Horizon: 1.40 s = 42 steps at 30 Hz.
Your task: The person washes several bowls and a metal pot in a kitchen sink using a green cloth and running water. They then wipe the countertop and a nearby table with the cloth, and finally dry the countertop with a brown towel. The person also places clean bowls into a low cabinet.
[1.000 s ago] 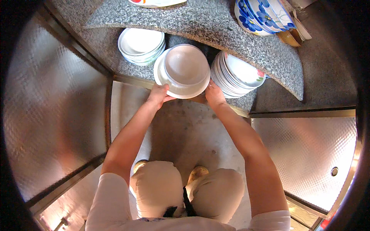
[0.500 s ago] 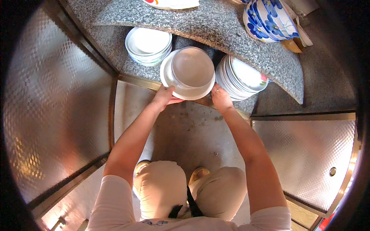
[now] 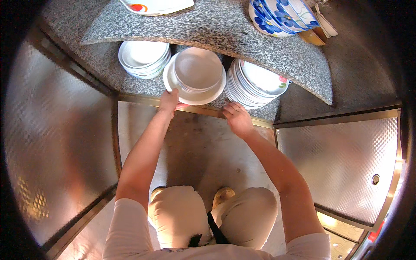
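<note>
White crockery lines the granite lower shelf (image 3: 143, 86), where I seem to be placing a wide plate (image 3: 200, 99) bearing an empty-looking bowl (image 3: 198, 69), between stacked shallow bowls (image 3: 144, 54) and a plate stack (image 3: 245, 91). My left hand (image 3: 168, 102) grips its rim; my right hand (image 3: 238, 120) is off it, whether closed I cannot tell. Next calls for freeing my left fingers without tipping anything.

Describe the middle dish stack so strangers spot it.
Under the grey upper shelf is a lower shelf. Between its left stack and right stack, the left hand grips the middle stack: only there a narrower dish tops a wider dish.
</note>
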Available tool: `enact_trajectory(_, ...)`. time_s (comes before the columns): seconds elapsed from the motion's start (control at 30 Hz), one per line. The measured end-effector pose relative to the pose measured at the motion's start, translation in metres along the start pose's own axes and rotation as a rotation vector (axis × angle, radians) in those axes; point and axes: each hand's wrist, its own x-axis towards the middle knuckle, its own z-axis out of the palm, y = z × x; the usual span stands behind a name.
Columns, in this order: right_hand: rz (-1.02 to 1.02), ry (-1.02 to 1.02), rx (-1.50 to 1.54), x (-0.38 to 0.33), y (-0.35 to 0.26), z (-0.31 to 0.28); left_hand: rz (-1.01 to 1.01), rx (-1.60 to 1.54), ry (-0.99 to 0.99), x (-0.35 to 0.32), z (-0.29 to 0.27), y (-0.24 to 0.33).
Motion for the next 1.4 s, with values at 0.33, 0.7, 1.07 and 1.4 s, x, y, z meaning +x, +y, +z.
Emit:
enact_trajectory(0.33, 1.372, 0.456, 2.154, -0.011, 0.003, -0.027, 0.12, -0.067, 0.183, 0.025, 0.019, -0.008)
enact_trajectory(0.7, 1.208, 0.505, 2.231, -0.008, 0.012, -0.01, -0.102, 0.05, -0.114, 0.008, 0.03, 0.016)
enact_trajectory(1.07, 1.189, 0.217, 1.849, -0.026, 0.01, -0.03, -0.11, 0.052, -0.245, 0.002, -0.002, -0.001)
enact_trajectory(1.4, 0.391, 0.541, 0.716, 0.002, -0.125, -0.384, 0.418, 0.374, -0.265, -0.293, 0.097, 0.199)
